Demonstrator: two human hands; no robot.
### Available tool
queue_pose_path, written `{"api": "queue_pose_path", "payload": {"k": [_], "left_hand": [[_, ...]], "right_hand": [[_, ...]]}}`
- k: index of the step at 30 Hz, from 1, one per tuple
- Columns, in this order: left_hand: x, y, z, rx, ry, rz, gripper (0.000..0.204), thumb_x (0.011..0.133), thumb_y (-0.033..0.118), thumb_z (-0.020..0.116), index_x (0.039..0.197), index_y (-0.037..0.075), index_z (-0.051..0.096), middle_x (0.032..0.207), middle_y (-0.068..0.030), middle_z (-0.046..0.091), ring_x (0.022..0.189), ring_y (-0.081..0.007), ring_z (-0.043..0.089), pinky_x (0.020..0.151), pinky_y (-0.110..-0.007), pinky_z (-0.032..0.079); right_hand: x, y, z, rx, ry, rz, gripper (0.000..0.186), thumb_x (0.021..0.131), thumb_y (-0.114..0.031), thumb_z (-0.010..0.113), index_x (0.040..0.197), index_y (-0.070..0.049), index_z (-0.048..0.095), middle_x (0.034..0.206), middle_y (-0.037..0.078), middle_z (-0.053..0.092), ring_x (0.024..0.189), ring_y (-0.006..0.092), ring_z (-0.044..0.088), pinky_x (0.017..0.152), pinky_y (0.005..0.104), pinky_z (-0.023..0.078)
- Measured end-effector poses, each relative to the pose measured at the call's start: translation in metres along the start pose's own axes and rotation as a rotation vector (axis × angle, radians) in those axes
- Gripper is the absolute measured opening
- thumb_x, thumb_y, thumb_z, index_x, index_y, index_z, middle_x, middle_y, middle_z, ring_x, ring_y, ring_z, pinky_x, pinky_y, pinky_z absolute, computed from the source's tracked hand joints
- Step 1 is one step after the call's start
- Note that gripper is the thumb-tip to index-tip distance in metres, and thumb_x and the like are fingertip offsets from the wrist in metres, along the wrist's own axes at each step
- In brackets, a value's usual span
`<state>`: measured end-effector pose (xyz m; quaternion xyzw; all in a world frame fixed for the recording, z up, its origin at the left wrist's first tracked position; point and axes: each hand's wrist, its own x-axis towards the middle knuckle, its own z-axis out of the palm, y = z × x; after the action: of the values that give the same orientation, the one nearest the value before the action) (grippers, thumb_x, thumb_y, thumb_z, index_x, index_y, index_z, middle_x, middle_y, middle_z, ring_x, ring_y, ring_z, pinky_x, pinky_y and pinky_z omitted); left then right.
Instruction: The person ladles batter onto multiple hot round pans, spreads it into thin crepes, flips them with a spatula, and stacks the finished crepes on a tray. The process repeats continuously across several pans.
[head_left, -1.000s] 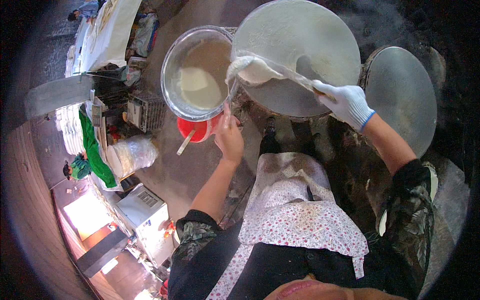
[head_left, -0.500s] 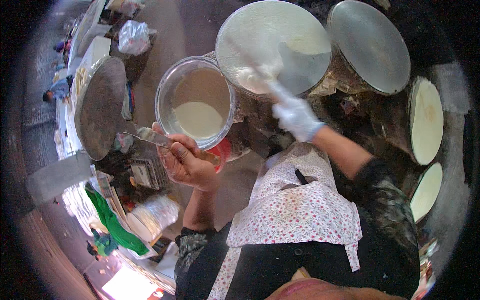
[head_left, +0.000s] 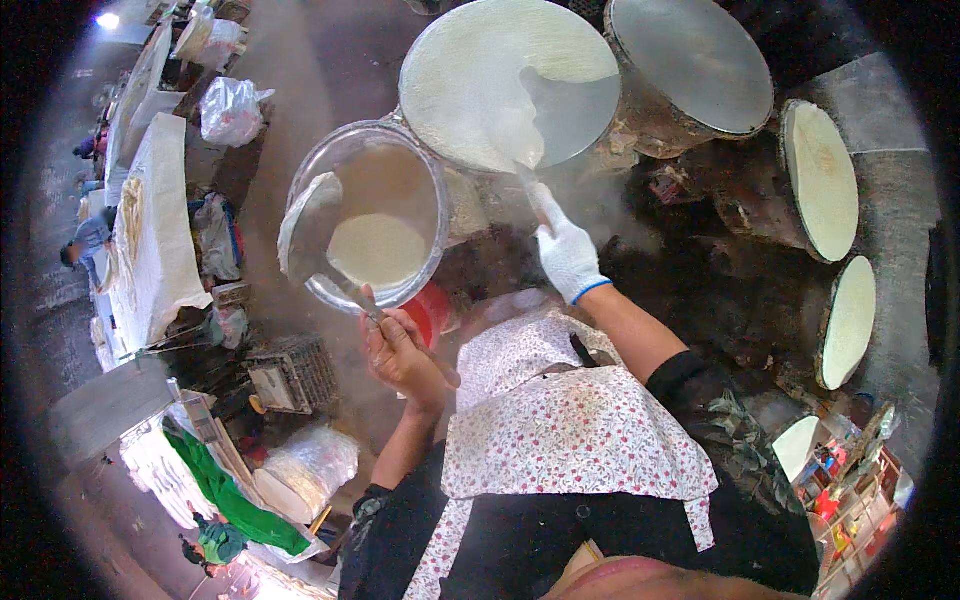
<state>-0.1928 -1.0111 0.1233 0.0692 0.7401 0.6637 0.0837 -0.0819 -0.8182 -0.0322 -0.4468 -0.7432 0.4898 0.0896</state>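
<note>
My left hand (head_left: pixel 405 360) is closed round the handle of a large round ladle (head_left: pixel 312 228) smeared with pale batter. The ladle lies over the left rim of a clear-walled bucket (head_left: pixel 441 215), which holds a pool of cream batter (head_left: pixel 378 250). In a white glove, my right hand (head_left: pixel 570 258) grips a narrow spreading tool (head_left: pixel 527 175), its tip at the near edge of a round griddle (head_left: pixel 580 125). Its full shape is hard to make out. A layer of batter (head_left: pixel 465 80) covers most of that griddle, leaving a grey patch at the lower right.
A bare grey griddle (head_left: pixel 695 65) stands to the right. Beyond it, two griddles carry pale sheets, one higher (head_left: pixel 825 180) and one lower (head_left: pixel 848 325). Beneath the bucket is a red container (head_left: pixel 428 312). A cloth-covered table (head_left: pixel 160 230) and a crate (head_left: pixel 290 375) are at left.
My left hand has brought the ladle from out at the left to over the bucket. My right hand has drawn the spreading tool back toward the griddle's near edge. The view has shifted.
</note>
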Motion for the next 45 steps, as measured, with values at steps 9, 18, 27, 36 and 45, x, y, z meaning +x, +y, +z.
{"api": "queue_pose_path", "payload": {"k": [9, 18, 27, 36, 45], "left_hand": [[-0.026, -0.008, 0.053, 0.459, -0.313, 0.416, 0.047, 0.111, 0.005, 0.044, 0.158, 0.002, 0.044, 0.090, 0.0015, 0.050, 0.078, -0.0045, 0.043, 0.069, -0.020, 0.039], [-0.043, -0.010, 0.078, -0.084, -0.223, 0.005, 0.048, 0.112, 0.006, 0.045, 0.159, 0.004, 0.042, 0.085, 0.0036, 0.052, 0.065, -0.0020, 0.039, 0.053, -0.017, 0.030], [-0.057, -0.007, 0.093, -0.017, -0.079, -0.030, 0.045, 0.111, 0.006, 0.045, 0.156, 0.001, 0.045, 0.082, 0.0026, 0.053, 0.057, -0.0021, 0.037, 0.048, -0.019, 0.029], [-0.068, 0.013, 0.138, -0.044, -0.135, -0.103, 0.043, 0.111, 0.008, 0.049, 0.154, 0.004, 0.049, 0.083, 0.0024, 0.054, 0.064, -0.0032, 0.043, 0.052, -0.019, 0.032], [-0.054, 0.014, 0.136, -0.174, -0.339, -0.235, 0.045, 0.112, 0.011, 0.046, 0.157, 0.008, 0.045, 0.083, 0.0013, 0.055, 0.063, -0.0044, 0.043, 0.054, -0.020, 0.034]], "right_hand": [[0.084, 0.037, -0.131, -0.006, 0.191, 0.023, 0.054, 0.098, -0.014, 0.056, 0.152, -0.025, 0.056, 0.123, 0.020, 0.072, 0.102, 0.0345, 0.070, 0.090, 0.0421, 0.055], [0.023, -0.009, -0.049, -0.188, -0.187, -0.268, 0.063, 0.098, -0.022, 0.057, 0.158, -0.036, 0.042, 0.083, 0.024, 0.072, 0.075, 0.0468, 0.071, 0.074, 0.0595, 0.057], [0.058, 0.057, -0.118, 0.101, 0.230, -0.260, 0.054, 0.099, -0.027, 0.058, 0.152, -0.034, 0.052, 0.106, 0.022, 0.074, 0.093, 0.0431, 0.073, 0.084, 0.0519, 0.058], [0.116, 0.042, -0.177, -0.061, 0.156, -0.160, 0.048, 0.101, -0.033, 0.054, 0.148, -0.036, 0.057, 0.101, 0.021, 0.075, 0.090, 0.0418, 0.073, 0.082, 0.0507, 0.059], [0.058, 0.067, -0.147, 0.332, 0.224, 0.025, 0.051, 0.098, -0.025, 0.071, 0.146, -0.010, 0.061, 0.135, 0.017, 0.070, 0.117, 0.0221, 0.072, 0.099, 0.0312, 0.055]]}}
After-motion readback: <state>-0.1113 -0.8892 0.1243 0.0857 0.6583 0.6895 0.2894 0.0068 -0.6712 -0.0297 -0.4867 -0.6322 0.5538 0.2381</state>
